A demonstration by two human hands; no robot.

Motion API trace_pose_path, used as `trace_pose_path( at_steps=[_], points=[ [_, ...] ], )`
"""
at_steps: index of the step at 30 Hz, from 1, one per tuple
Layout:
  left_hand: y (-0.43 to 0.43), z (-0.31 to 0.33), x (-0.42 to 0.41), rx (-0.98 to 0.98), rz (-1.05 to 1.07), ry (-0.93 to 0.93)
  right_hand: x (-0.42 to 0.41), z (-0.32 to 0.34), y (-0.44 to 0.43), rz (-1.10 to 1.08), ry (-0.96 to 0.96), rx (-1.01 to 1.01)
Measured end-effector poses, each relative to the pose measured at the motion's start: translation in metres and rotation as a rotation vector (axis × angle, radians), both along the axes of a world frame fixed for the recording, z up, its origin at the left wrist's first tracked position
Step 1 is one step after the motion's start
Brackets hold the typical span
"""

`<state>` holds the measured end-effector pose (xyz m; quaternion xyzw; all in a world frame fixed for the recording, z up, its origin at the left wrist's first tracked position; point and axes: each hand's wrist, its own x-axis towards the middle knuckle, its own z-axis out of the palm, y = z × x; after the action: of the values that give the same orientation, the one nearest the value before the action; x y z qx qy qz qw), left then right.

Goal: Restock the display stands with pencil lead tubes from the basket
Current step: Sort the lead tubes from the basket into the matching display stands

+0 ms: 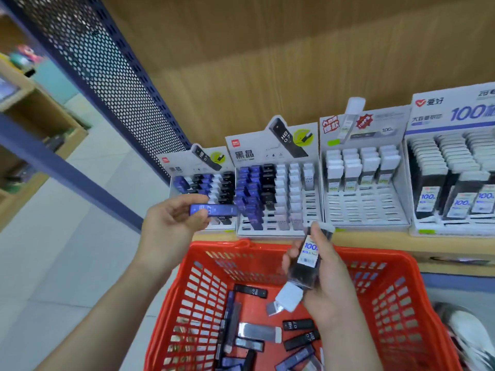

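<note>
1. In the head view, the left hand (171, 226) is pinching a blue rectangular plastic lead tube (213, 210) between thumb and fingers. Its grip is narrow around the tube's left end. The tube is lying level in front of the small white cardboard display stand (187, 167) at the far left.
2. The right hand (329, 285) is curling its grip around a dark clear lead tube with a "100" label (308, 259). The tube's white cap is pointing down, above the far part of the red plastic mesh basket (396, 303).
3. The basket is sitting near, just below the wooden shelf (375, 242), and loose black, blue and clear tubes (251, 291) are lying scattered on its floor.
4. Three more stands are standing side by side to the right of the small one:
   - a blue-black-and-white filled stand (267, 148);
   - a half-filled white-capped stand (375, 210);
   - a large "100" stand (455, 116) at the far right.
5. A blue perforated metal panel (107, 62) is rising to the left of the shelf.
</note>
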<state>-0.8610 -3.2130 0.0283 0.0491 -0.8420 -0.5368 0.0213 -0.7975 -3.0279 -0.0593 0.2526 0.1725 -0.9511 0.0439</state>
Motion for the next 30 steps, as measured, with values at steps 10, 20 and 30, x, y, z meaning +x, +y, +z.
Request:
trace_pose_path(
  at_steps=[10, 20, 30],
  points=[
    [-0.006, -0.042, -0.029, -0.544, -0.164, 0.141, -0.006, -0.011, -0.025, 0.004, -0.055, 0.112],
    [-0.029, -0.048, -0.051, -0.611, -0.162, 0.243, -0.004, -0.013, -0.023, -0.023, -0.021, 0.181],
    [-0.101, -0.028, -0.095, -0.789, -0.048, 0.211, -0.021, 0.016, -0.048, 0.213, 0.115, 0.48]
  ],
)
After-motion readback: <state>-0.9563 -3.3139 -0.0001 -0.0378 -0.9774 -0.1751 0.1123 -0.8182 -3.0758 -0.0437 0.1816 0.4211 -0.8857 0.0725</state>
